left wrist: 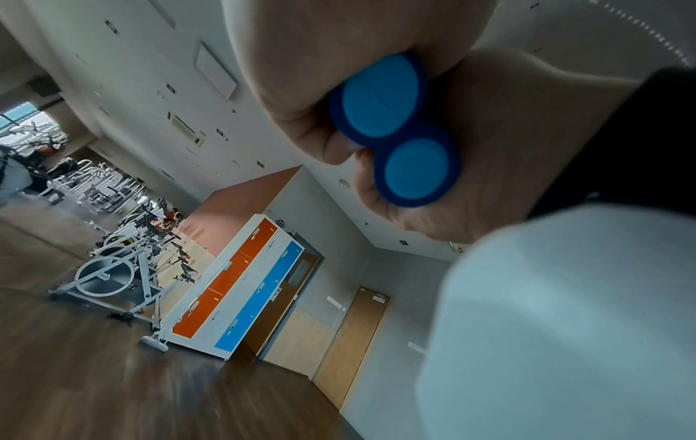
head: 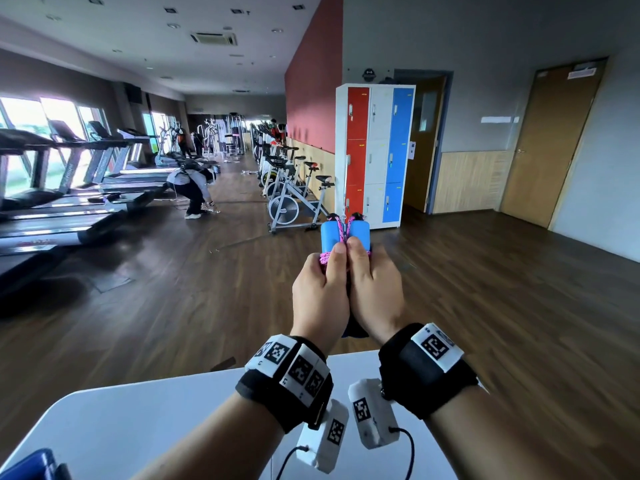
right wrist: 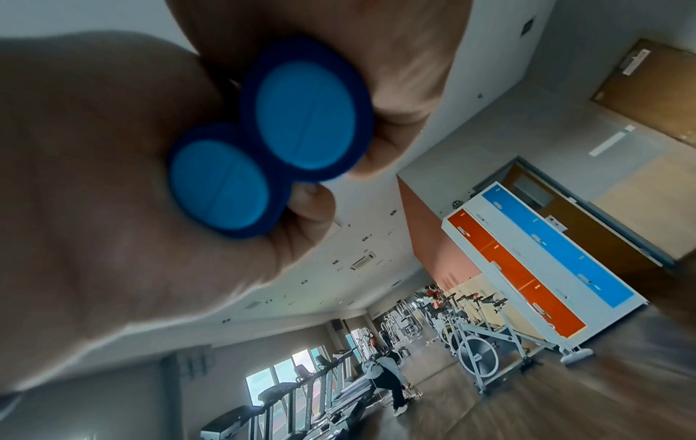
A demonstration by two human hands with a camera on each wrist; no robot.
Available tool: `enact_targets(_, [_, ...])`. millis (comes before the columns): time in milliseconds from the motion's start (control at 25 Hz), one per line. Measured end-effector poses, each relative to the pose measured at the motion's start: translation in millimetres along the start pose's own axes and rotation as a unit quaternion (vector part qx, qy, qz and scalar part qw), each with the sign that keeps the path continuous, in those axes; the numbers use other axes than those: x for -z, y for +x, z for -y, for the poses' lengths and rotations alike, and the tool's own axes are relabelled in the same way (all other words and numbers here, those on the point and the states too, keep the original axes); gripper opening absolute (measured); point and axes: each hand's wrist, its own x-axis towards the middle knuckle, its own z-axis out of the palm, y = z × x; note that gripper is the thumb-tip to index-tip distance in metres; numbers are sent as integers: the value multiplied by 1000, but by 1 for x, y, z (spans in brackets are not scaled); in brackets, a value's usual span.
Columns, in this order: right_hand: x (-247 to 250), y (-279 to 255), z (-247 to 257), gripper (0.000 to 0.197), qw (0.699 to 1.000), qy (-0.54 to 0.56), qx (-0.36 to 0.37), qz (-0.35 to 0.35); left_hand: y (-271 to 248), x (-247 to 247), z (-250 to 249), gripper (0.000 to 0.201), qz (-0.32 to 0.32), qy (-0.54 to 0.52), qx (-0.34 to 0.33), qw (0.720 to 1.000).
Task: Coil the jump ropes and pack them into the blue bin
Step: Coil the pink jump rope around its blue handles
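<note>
Two blue jump-rope handles stand side by side and upright in front of me, above the wooden floor beyond the table. A pink braided rope runs down between them and loops around them at my thumbs. My left hand grips the left handle and my right hand grips the right one, thumbs pressed together. The left wrist view shows both round end caps between my palms. In the right wrist view the same caps show. A dark blue bin corner peeks in at the bottom left.
A white table lies under my forearms. Ahead are red, white and blue lockers, white exercise bikes, treadmills on the left and a crouching person. Wooden doors stand at the right.
</note>
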Motion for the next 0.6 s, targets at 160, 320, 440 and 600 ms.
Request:
enact_targets(160, [12,3,-7,61,975,161,-134,75,12,7,5,40,12,-131,18,991])
enact_targets(320, [7,-1,-4,71,913,347,-176,122,23,6,3,49,34,-144,21,989])
enact_targets(440, [0,-6,8,70,898,375,-163,162,27,8,12,32,35,34,-115,992])
enact_targets(600, [8,0,11,54,957,257,-105,90,37,19,10,42,26,32,-60,997])
